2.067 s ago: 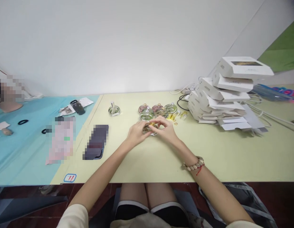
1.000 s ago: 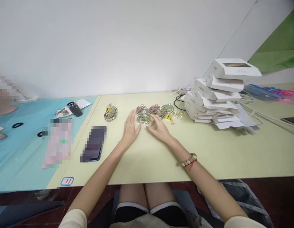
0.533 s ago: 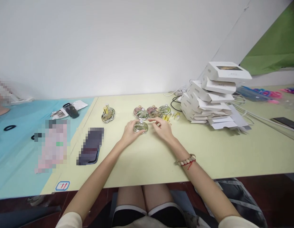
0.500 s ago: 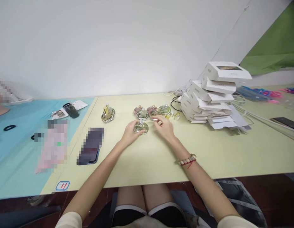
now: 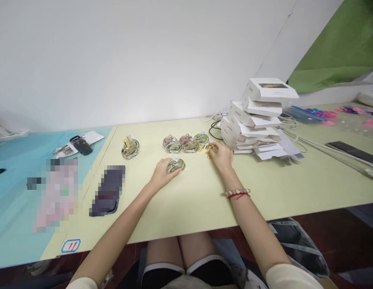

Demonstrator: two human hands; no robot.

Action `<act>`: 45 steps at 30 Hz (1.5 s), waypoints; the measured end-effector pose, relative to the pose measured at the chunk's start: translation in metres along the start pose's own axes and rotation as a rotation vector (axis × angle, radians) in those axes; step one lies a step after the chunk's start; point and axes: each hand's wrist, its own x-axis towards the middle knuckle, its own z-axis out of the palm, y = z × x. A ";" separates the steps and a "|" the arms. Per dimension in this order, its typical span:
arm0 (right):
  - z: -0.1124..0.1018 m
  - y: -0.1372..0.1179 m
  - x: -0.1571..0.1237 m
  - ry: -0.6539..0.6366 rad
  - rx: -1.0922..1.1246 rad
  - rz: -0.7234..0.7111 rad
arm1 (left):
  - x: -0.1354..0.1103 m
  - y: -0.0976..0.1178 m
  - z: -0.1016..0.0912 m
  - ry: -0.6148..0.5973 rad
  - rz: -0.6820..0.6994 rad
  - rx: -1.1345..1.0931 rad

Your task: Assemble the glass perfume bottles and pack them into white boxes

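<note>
My left hand (image 5: 162, 171) is wrapped round the side of a green oval perfume bottle (image 5: 176, 165), which stands on the table with a clear knob on its top. Farther right, my right hand (image 5: 221, 156) has its fingers curled down among small gold caps (image 5: 209, 150); what sits between the fingertips is hidden. Behind the held bottle is a cluster of similar bottles, among them a green-grey one (image 5: 174, 146), a brownish one (image 5: 190, 146), a green one (image 5: 201, 138) and pink ones partly covered at the back.
Leftward stands another bottle group with gold caps (image 5: 129, 147). A phone (image 5: 106, 192), partly pixelated, lies nearer me. A dark jar (image 5: 80, 145) rests on the blue cloth (image 5: 11, 208). White boxes (image 5: 255, 120) are stacked unevenly at right, beside cables (image 5: 297, 136).
My right hand has moved right, from beside the bottle cluster to the gold caps; the brownish bottle now sits uncovered in the cluster. My left hand keeps the green bottle. The view has shifted slightly right.
</note>
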 end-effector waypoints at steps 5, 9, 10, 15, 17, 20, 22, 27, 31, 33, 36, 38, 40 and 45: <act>0.002 -0.014 -0.004 0.017 -0.012 -0.197 | -0.001 0.000 0.001 0.019 0.001 -0.007; 0.002 -0.017 -0.004 -0.040 -0.018 -0.236 | -0.001 0.000 0.001 0.008 0.000 0.004; 0.001 -0.014 -0.003 -0.031 -0.012 -0.192 | -0.001 0.000 0.002 0.008 -0.001 0.004; -0.003 0.003 0.002 -0.065 0.020 -0.076 | -0.001 0.000 0.001 0.004 -0.004 -0.005; -0.004 0.006 0.003 -0.069 0.022 -0.071 | -0.001 0.001 0.001 -0.001 -0.008 -0.003; -0.004 0.001 0.001 -0.048 0.001 -0.117 | -0.001 0.001 0.001 -0.002 -0.015 0.003; -0.002 -0.007 -0.002 -0.061 -0.022 -0.204 | -0.001 0.001 0.001 0.005 -0.016 0.001; 0.013 -0.021 -0.008 -0.126 -0.097 -0.321 | -0.001 0.001 0.002 0.011 -0.004 -0.007; 0.019 -0.022 -0.011 -0.103 -0.150 -0.253 | -0.001 0.003 0.002 0.007 -0.020 -0.001; 0.018 -0.021 -0.010 -0.089 -0.150 -0.234 | -0.001 0.003 0.001 0.002 -0.025 0.005; 0.016 -0.021 -0.008 -0.060 -0.137 -0.238 | -0.001 0.003 0.001 0.004 -0.022 0.001; 0.016 -0.021 -0.006 -0.061 -0.132 -0.271 | -0.001 0.002 0.001 0.006 -0.018 -0.007; 0.016 -0.020 -0.005 -0.072 -0.123 -0.301 | -0.001 0.002 0.001 0.004 -0.013 -0.012; 0.015 -0.016 -0.001 -0.103 -0.047 -0.322 | 0.000 0.002 0.001 0.008 -0.003 -0.021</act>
